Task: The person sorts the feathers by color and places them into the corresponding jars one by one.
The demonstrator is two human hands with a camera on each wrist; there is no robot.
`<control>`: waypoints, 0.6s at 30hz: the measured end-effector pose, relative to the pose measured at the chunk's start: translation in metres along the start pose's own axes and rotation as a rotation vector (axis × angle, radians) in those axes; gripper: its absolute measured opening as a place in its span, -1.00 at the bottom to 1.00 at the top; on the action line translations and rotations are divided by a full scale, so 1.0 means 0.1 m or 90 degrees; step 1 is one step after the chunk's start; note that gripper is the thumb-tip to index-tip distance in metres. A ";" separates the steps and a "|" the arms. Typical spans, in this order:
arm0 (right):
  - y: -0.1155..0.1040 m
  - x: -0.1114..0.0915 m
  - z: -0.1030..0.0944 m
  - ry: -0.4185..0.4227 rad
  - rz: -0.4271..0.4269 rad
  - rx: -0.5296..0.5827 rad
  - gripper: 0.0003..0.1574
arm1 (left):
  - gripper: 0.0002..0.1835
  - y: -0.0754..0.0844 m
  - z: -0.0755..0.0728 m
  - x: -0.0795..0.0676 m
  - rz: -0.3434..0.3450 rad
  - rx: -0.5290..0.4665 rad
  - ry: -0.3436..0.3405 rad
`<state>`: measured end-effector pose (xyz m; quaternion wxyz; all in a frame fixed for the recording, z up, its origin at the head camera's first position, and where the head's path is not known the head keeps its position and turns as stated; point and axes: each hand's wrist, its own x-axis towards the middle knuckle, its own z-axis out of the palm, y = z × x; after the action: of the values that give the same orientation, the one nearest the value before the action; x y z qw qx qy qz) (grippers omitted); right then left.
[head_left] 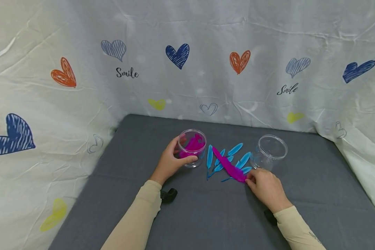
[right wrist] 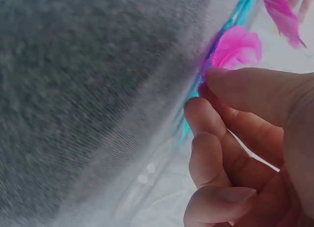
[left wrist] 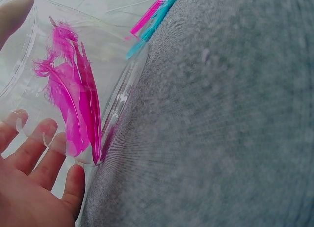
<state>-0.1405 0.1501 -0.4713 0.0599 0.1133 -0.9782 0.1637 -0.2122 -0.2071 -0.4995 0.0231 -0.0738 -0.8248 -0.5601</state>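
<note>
My left hand (head_left: 174, 155) grips a clear plastic jar (head_left: 192, 165) from its left side, thumb across the front and fingers around the back. Inside the jar stand several magenta feathers (left wrist: 78, 99). With thumb and index finger, my right hand (head_left: 267, 187) pinches the near end of a long magenta feather (head_left: 229, 167). That feather slants over several blue feathers (head_left: 235, 149) spread on the cloth between the two jars. In the right wrist view, the pinched feather (right wrist: 238, 49) shows just past the thumb tip, and the other fingers are curled below.
A second clear jar (head_left: 272, 147) stands just beyond my right hand, partly hidden by it. Dark grey cloth (head_left: 206, 215) covers the table. A white curtain (head_left: 212, 34) printed with hearts hangs along the back and sides.
</note>
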 end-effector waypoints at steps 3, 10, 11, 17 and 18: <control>0.00 0.00 -0.03 0.015 -0.011 -0.002 -0.91 | 0.04 0.00 0.00 0.00 0.003 -0.002 -0.001; -0.03 0.06 -0.13 0.039 -0.026 -0.007 -0.90 | 0.03 0.04 -0.03 0.04 0.017 0.000 0.005; -0.04 0.07 -0.14 0.042 -0.027 -0.006 -0.90 | 0.02 0.04 -0.04 0.04 0.017 0.000 0.006; -0.10 0.10 -0.19 0.046 -0.046 -0.011 -0.88 | 0.02 0.02 -0.04 0.00 0.011 0.004 -0.010; -0.11 0.13 -0.21 0.051 -0.056 -0.010 -0.88 | 0.03 0.02 -0.05 0.00 0.013 0.002 -0.008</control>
<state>-0.1487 0.1439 -0.4460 0.1067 0.1490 -0.9704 0.1574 -0.2117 -0.2109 -0.4963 0.0236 -0.0858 -0.8252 -0.5578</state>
